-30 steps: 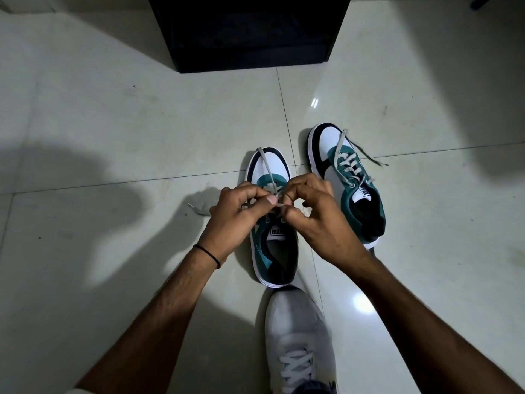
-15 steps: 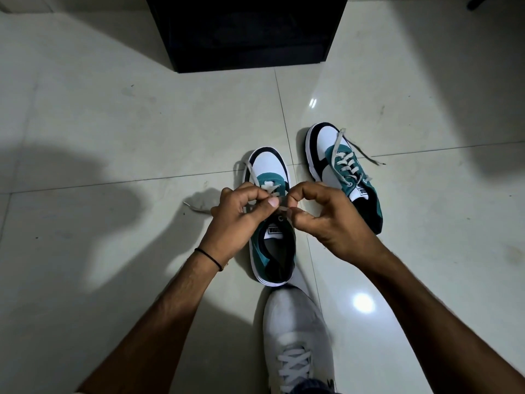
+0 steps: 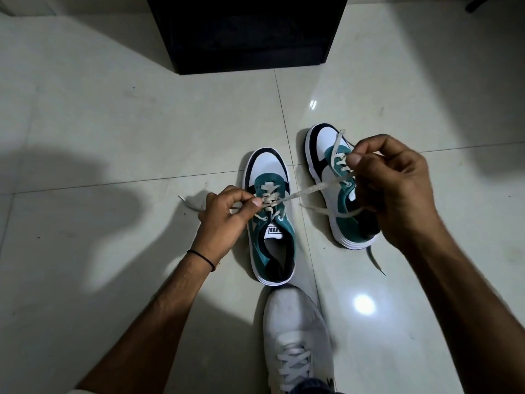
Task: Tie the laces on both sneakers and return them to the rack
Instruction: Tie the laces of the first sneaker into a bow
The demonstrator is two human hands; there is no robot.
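Observation:
Two teal, white and black sneakers stand on the floor, toes pointing away from me. The left sneaker (image 3: 271, 217) is in the middle. My left hand (image 3: 224, 216) pinches one end of its lace (image 3: 301, 193) beside the eyelets, and that end's tip trails off to the left on the tiles. My right hand (image 3: 395, 183) is raised over the right sneaker (image 3: 339, 183) and grips the other end, pulled taut between both hands. The right sneaker's own laces lie loose, one end trailing on the floor behind its heel.
A black rack or cabinet (image 3: 247, 32) stands on the pale tiled floor (image 3: 113, 123) straight ahead of the sneakers. My own white shoe (image 3: 297, 336) is planted just behind the left sneaker's heel. Shadows of my arms fall to the left.
My hands were close together over the left sneaker's tongue. The right hand has drawn away up and to the right, pulling the lace tight; the left hand stays by the eyelets.

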